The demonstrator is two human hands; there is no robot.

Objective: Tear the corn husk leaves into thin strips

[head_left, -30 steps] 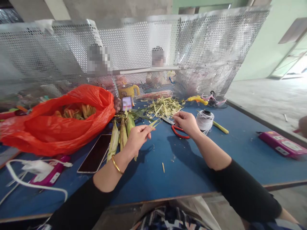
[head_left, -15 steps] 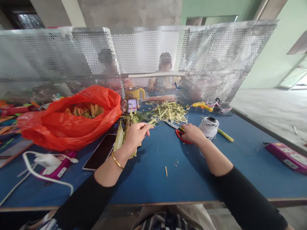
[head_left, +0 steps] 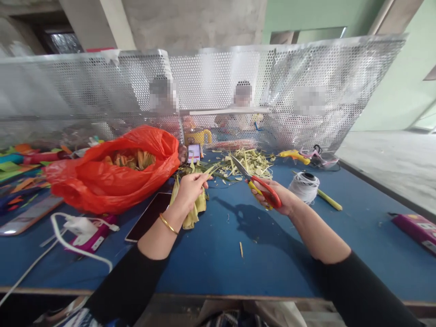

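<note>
My left hand (head_left: 191, 190) pinches a bundle of pale dried husk leaves (head_left: 195, 212); part of it hangs below the fingers and thin tips stick out past the thumb. In my right hand (head_left: 277, 195) is a pair of scissors (head_left: 267, 190) with red and yellow handles, held above the table. Their blades point up and left, toward a heap of pale green leaf scraps (head_left: 252, 162). The blades look closed and are apart from the leaves. To the right of my right hand stands a spool of white string (head_left: 304, 187).
An open red plastic bag (head_left: 112, 190) with folded husk pieces lies left on the blue table (head_left: 218, 268). Beside it are a dark tablet (head_left: 146, 218) and a power strip (head_left: 91, 238). A yellow glue gun (head_left: 294, 156) lies behind the spool. Perforated metal panels (head_left: 218, 77) border the back; people sit beyond.
My right hand has picked the scissors up off the table and raised them. My left hand still holds the leaves in nearly the same place. The view has shifted slightly.
</note>
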